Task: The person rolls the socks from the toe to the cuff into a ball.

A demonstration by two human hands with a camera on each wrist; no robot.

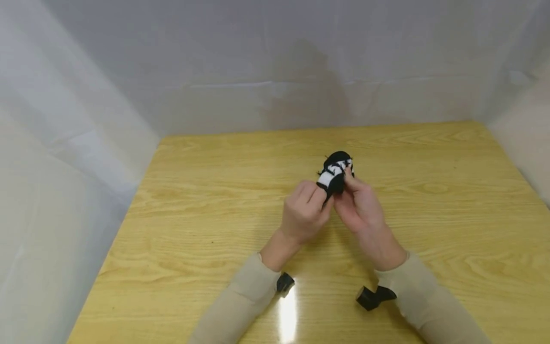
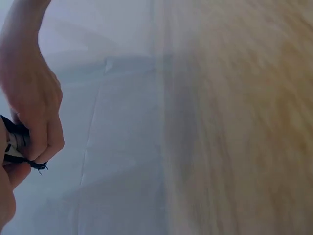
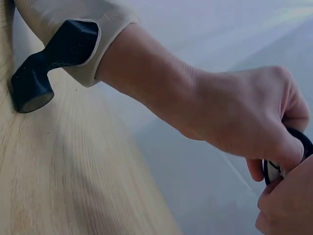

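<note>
Black-and-white sock bundle (image 1: 335,175) pinched between left hand (image 1: 304,213) and right hand (image 1: 360,205), raised over worktop (image 1: 429,191) centre, bundle at 12 o'clock of the fingertips.

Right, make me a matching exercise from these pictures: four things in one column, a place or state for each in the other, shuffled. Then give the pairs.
Things
1. bundle
2. left hand
3. table
4. wrist camera

Places or states
A. light wood, under both hands
B. black and white, pinched between the two hands
C. black, beside a beige cuff, near the table's front edge
D. left of the bundle, fingers curled on it

Pairs: 1-B, 2-D, 3-A, 4-C
</note>
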